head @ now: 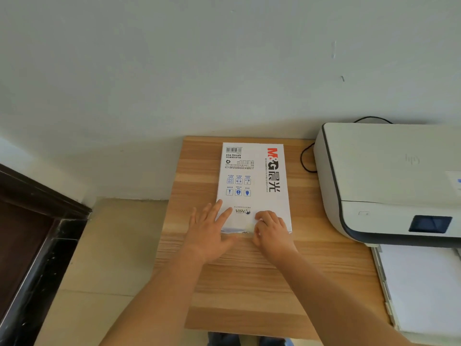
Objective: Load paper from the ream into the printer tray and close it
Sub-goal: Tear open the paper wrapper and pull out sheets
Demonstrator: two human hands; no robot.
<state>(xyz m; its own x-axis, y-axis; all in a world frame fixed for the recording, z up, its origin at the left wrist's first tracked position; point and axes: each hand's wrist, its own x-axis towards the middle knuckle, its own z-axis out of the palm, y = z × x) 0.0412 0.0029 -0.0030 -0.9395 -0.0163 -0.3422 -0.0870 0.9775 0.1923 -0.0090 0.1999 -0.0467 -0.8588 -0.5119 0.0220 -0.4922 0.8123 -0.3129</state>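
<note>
A white wrapped paper ream [253, 178] with red and black lettering lies flat on the wooden table [239, 275], its near end toward me. My left hand [208, 229] rests on the ream's near left corner with fingers spread. At the near end, my right hand [270, 229] has its fingers curled against the wrapper edge; whether it pinches the wrapper I cannot tell. The white printer [389, 178] stands at the right. Its pulled-out paper tray [421, 288] juts toward me with white sheets in it.
A black cable [305, 158] loops on the table between the ream and the printer. The wall runs right behind the table. A dark door frame [37, 221] stands at the left, with beige floor tiles [104, 258] beside the table's left edge.
</note>
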